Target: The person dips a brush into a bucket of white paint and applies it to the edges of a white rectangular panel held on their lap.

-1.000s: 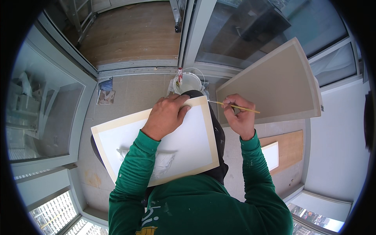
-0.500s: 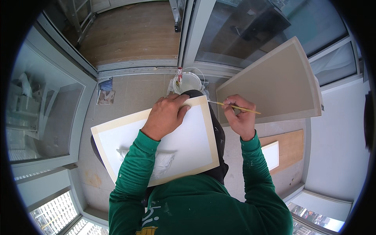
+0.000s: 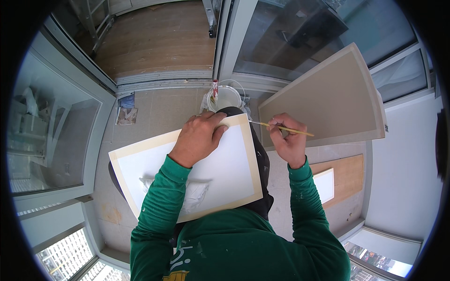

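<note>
Left hand [image 3: 199, 138] palm down, part-open, thumb apart from bent fingers; it rests on the far border of the panel [image 3: 229, 159], thumb on the white face, nothing visible in its grasp; right hand [image 3: 290, 140] closed in a fingertip pinch round the brush [image 3: 300, 132], handle end sticking out past the hand; panel lies across the lap, cream border all round, long axis roughly left-right, right end farther from the body; brush runs nearly left-right too, bristles pointing left at the panel's right edge near the far corner, contact too small to tell; between right hand and that edge, a gap showing trouser leg [image 3: 263, 173] and floor [image 3: 276, 187]; bucket [image 3: 227, 98] just beyond the far edge; brown board [image 3: 323, 103] close beyond the right hand; crumpled cloth [image 3: 194, 194] on the panel's near side, partly behind left sleeve [image 3: 164, 201].
</note>
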Demonstrator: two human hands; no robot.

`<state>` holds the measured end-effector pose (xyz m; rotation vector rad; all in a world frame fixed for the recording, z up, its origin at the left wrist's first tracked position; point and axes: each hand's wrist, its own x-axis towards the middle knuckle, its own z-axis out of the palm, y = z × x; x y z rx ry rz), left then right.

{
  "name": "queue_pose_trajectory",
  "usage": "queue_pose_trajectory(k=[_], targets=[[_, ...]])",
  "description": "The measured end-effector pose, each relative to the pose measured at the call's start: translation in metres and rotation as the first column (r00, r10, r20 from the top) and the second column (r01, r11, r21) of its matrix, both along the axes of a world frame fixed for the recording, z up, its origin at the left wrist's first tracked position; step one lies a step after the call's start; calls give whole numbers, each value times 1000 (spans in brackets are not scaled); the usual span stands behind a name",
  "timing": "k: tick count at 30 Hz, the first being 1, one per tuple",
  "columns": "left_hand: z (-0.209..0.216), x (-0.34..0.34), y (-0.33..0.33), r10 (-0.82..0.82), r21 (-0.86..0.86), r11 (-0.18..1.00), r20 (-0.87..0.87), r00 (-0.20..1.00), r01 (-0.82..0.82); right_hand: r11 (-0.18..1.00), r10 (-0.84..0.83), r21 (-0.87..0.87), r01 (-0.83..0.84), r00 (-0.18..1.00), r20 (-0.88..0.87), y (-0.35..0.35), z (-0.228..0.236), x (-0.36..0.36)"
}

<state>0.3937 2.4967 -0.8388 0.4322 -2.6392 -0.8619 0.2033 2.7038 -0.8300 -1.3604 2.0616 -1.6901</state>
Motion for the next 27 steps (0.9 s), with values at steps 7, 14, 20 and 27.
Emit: queue_pose_trajectory(k=[7, 14, 20, 27], targets=[[1, 0, -1, -7, 7, 1000, -12, 1000, 8, 999, -12, 31, 14, 999, -43, -2, 3, 2], [-2, 0, 0, -3, -3, 1000, -20, 1000, 3, 997, 27, 66, -25, 999, -20, 3, -1, -2], [0, 0, 0, -1, -9, 1000, -11, 1000, 1, 1000, -29, -5, 29, 998, -56, -4, 0, 1], [-2, 0, 0, 0, -2, 1000, -9, 1000, 0, 1000, -22, 5, 22, 998, -59, -7, 2, 1]])
